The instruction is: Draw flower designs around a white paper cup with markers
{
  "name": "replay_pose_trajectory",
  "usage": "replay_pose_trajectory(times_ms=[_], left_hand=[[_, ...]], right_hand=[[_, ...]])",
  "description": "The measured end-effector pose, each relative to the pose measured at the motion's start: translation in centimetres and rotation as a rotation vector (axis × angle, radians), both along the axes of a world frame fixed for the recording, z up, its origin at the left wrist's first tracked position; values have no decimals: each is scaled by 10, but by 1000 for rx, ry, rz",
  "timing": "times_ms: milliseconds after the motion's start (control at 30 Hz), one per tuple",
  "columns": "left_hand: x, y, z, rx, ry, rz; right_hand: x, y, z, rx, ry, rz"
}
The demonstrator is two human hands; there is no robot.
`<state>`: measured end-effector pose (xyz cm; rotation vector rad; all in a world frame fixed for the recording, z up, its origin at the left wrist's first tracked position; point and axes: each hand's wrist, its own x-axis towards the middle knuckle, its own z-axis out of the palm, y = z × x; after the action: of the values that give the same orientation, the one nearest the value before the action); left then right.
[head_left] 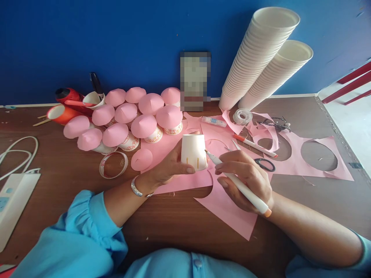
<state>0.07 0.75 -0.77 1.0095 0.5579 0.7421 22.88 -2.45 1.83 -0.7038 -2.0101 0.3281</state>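
Note:
My left hand point(169, 166) grips an upside-down white paper cup point(193, 151) that bears small orange marks near its rim. My right hand point(246, 177) holds a white marker with an orange end point(239, 185), its tip touching the cup's right side. Both hands hover over pink paper sheets point(228, 208) on the brown table point(72, 173). A silver bracelet point(135, 188) sits on my left wrist.
Several cups topped with pink paper cones point(127, 119) crowd the left back. Two leaning stacks of white cups point(261, 58) rest against the blue wall. A tape roll point(242, 116), glue tube point(213, 122), second marker point(255, 145), scissors point(265, 165), a cut cup rim point(113, 165) and a white power strip point(13, 200) lie around.

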Motion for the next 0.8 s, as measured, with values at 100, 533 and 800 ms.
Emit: replay_pose_trajectory(times_ms=[100,533,800], left_hand=[[1,-1,-5,-35,-38,37],[2,0,-9,-58,-86,-45],[-1,-1,-8,-6,-108,-75]], right_hand=[[2,1,-8,-9,18,1],[-5,15,-21,-149,-83,-15],[-2,19,-25,-192,-34,1]])
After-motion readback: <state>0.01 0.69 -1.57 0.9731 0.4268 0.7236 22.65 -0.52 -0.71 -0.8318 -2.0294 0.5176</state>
